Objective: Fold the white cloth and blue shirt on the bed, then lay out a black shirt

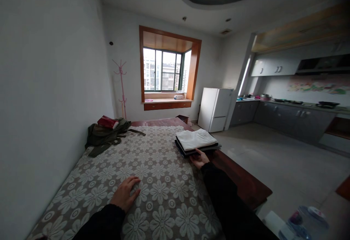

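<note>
R hand [199, 159] is at the near edge of the folded clothes stack [196, 143], fingers against it; from where I stand can't tell if they're gripping or just resting. Stack's on the table [240, 178], by the R edge of the flowery tablecloth [151, 159]: white pc on top, dk & grey pcs under, edges a bit uneven. L hand [126, 192] has nothing in it, palm down w/ fingers loosely bent & thumb set apart, low over the cloth nr the front; can't tell if it's touching. Both sleeves blk. Far L of the table, next to the wall, there's a dk green backpack [104, 138] w/ a red item [108, 122] on top, strap trailing on the cloth. Pink coat rack [121, 83] stands behind, L of the wood-framed window [165, 70]. White fridge [213, 108] past the table, kitchen counter [308, 105] over on the R, clear plastic bottle [304, 223] down nr R corner.
</note>
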The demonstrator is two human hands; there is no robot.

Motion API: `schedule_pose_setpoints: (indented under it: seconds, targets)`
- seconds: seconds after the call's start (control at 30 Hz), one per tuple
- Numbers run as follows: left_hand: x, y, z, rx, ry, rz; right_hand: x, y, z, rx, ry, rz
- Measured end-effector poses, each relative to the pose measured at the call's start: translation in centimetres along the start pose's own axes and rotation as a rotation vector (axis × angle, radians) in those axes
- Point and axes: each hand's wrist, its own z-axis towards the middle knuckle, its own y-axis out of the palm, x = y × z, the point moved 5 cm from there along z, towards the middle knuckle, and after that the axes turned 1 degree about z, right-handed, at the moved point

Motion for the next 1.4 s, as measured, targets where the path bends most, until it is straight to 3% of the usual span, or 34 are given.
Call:
schedule_pose_setpoints:
  seconds: [0.53,0.93,1.4]
  targets:
    - [0.2,-0.1,-0.1,-0.003,-0.004,-0.013,2.0,1.3,-0.9,-0.078,0.077,-0.081]
    - [-0.3,0.2,0.0,-0.023,-0.01,0.004,2.0,0.8,-1.1,-0.019,0.022,-0.218]
    - [-0.2,0.3,-0.1,-0.03,-0.012,0.004,2.3,1.1,0.0,0.039,-0.173,0.03]
